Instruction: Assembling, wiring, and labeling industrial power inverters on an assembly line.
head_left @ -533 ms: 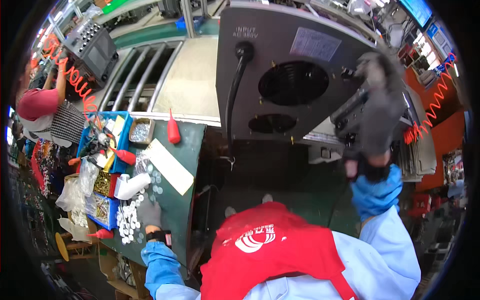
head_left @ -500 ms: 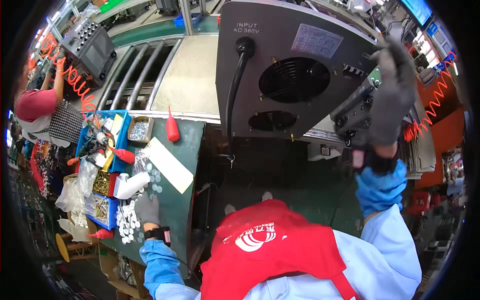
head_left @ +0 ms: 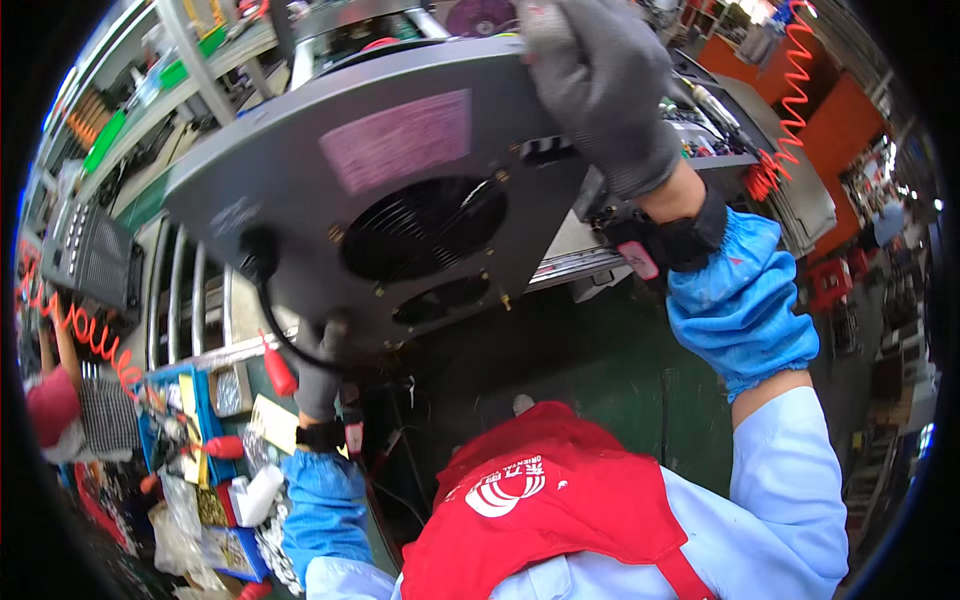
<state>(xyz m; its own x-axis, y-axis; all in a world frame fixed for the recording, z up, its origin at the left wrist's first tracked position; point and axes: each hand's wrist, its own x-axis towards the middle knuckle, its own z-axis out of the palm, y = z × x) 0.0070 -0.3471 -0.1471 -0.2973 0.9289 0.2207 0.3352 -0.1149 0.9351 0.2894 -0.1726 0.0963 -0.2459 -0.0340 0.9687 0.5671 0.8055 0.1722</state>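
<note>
A large grey metal cabinet (head_left: 280, 180) with two black fans and a pale label stands tilted in view before me. Its black power cord (head_left: 275, 315) hangs from the lower left of the panel. My right hand (head_left: 605, 95), in a grey glove, is closed over the cabinet's upper right edge. My left hand (head_left: 322, 385), gloved too, reaches up to the lower left edge of the cabinet, behind the cord. Blur and the cord hide how its fingers lie.
At left, a green bench holds a blue bin (head_left: 205, 400) of tools, a red squeeze bottle (head_left: 279, 370), a yellowish card (head_left: 273, 422) and small parts. Metal rollers (head_left: 177, 290) lie beyond. A person (head_left: 80, 410) works at far left. A red coiled hose (head_left: 790, 130) hangs at right.
My left hand has left the white discs on the bench and gone up to the cabinet. My right hand has closed on the cabinet's edge. The cabinet appears turned, and the whole view has shifted.
</note>
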